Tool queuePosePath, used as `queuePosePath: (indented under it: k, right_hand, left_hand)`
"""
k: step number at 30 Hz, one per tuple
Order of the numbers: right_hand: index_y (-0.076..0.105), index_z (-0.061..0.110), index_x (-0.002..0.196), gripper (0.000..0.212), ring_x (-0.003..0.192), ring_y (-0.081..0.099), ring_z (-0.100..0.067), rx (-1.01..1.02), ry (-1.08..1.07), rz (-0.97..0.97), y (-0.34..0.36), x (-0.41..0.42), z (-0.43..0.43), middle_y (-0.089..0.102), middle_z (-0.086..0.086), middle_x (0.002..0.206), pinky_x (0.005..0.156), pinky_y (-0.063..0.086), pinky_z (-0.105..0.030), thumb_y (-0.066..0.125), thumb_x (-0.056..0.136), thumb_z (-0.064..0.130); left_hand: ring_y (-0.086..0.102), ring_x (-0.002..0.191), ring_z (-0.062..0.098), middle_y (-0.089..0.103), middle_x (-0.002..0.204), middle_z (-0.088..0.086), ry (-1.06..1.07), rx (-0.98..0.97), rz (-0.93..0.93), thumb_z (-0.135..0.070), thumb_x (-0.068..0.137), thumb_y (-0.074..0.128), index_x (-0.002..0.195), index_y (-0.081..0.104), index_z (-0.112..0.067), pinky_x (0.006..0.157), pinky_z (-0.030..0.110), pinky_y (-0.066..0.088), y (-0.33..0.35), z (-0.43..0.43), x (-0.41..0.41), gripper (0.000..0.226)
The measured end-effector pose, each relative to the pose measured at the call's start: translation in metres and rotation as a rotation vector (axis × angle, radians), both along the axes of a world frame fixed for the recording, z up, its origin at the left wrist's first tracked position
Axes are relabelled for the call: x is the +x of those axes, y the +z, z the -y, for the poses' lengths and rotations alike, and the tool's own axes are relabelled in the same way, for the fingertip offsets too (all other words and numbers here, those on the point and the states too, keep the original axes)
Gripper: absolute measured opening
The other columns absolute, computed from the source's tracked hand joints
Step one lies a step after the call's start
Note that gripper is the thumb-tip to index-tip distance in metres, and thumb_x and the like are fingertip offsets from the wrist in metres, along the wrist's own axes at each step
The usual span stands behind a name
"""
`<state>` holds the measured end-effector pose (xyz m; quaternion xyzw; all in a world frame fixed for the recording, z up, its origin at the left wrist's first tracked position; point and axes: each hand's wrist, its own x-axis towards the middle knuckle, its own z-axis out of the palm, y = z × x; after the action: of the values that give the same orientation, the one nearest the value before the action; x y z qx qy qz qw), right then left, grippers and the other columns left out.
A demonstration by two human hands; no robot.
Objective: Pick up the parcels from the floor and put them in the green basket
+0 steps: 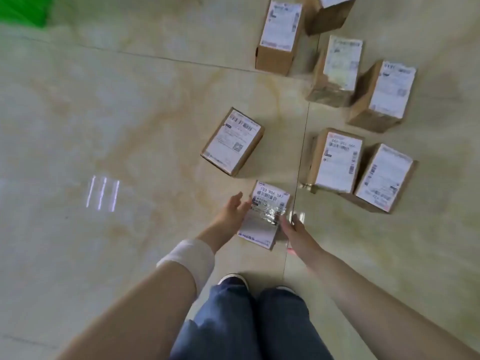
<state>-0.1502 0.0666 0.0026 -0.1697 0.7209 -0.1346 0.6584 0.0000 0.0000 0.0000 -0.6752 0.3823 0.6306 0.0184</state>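
View from above, looking down at a glossy, cream, marble-veined tiled floor (130, 126). Step in hand: the pickup of the nearest parcel (265, 214), which lies at lower centre of the frame, just above the person's shoes. The left hand (235, 209) lies against the parcel's left edge with fingers straight and loosely spread. The right hand (296, 227) meets the right edge; blur hides whether its fingers curl round the box, so its grip cannot be told.

The parcel is a small rectangular cardboard carton. Its top face bears a white printed label with a barcode, crossed by a crinkled, shiny band of clear tape. A tilted parcel (232, 141) of the same kind lies just above it. Six more parcels (335, 162) stand grouped at the right and upper right, all brown card with white labels.

Only a corner of the green basket (23, 9) shows, at the upper left, well apart from the parcels. The next move probably calls for a firm squeeze from both sides, a lift, and a carry to the upper left. Smooth card and slick tape may slip under light pressure.
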Motion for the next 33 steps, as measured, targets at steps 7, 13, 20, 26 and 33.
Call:
queuePosePath:
  k: [7, 13, 20, 26, 33]
  right_hand:
    - [0.042, 0.027, 0.127, 0.072, 0.117, 0.053, -0.024, -0.122, -0.096, -0.093, -0.063, 0.018, 0.005, 0.051, -0.001, 0.121, 0.095, 0.049, -0.048, 0.045, 0.075, 0.076]
    - [0.044, 0.035, 0.125, 0.067, 0.122, 0.048, -0.021, -0.178, -0.225, -0.091, -0.058, 0.026, 0.005, 0.052, 0.004, 0.124, 0.102, 0.043, -0.047, 0.040, 0.075, 0.078]
    - [0.053, 0.028, 0.110, 0.034, 0.093, 0.068, -0.018, -0.221, -0.272, -0.031, 0.068, 0.021, 0.008, 0.067, -0.002, 0.105, 0.070, 0.057, -0.029, 0.042, 0.091, 0.053]
    - [0.049, 0.020, 0.121, 0.047, 0.088, 0.069, -0.018, -0.193, -0.308, -0.057, 0.261, 0.042, 0.012, 0.068, -0.002, 0.103, 0.066, 0.055, -0.029, 0.049, 0.088, 0.053]
    - [0.046, 0.022, 0.126, 0.048, 0.088, 0.065, -0.012, -0.241, -0.307, -0.066, 0.434, 0.101, 0.060, 0.065, 0.006, 0.099, 0.067, 0.052, -0.027, 0.048, 0.089, 0.053]
  left_hand:
    - [0.038, 0.132, 0.022, 0.037, 0.142, 0.002, 0.015, -0.033, -0.067, -0.048, 0.093, 0.037, 0.143, 0.033, -0.024, 0.111, 0.044, 0.032, -0.038, 0.008, -0.015, 0.055]
    - [0.042, 0.126, 0.022, 0.040, 0.138, 0.002, 0.020, -0.039, -0.049, -0.051, 0.092, 0.035, 0.139, 0.033, -0.031, 0.108, 0.043, 0.035, -0.032, 0.011, -0.017, 0.050]
    - [0.057, 0.109, 0.023, 0.054, 0.130, 0.008, 0.071, -0.013, -0.112, -0.054, 0.090, 0.034, 0.137, 0.029, -0.023, 0.094, 0.036, 0.047, 0.080, -0.001, -0.017, 0.056]
    - [0.058, 0.094, 0.018, 0.058, 0.117, 0.007, 0.192, 0.028, -0.170, -0.051, 0.092, 0.035, 0.137, 0.030, -0.022, 0.077, 0.027, 0.050, 0.277, -0.004, 0.008, 0.054]
    - [0.059, 0.090, 0.012, 0.057, 0.116, 0.006, 0.391, -0.092, -0.270, -0.040, 0.095, 0.038, 0.139, 0.033, -0.016, 0.073, 0.021, 0.051, 0.441, 0.021, 0.067, 0.050]
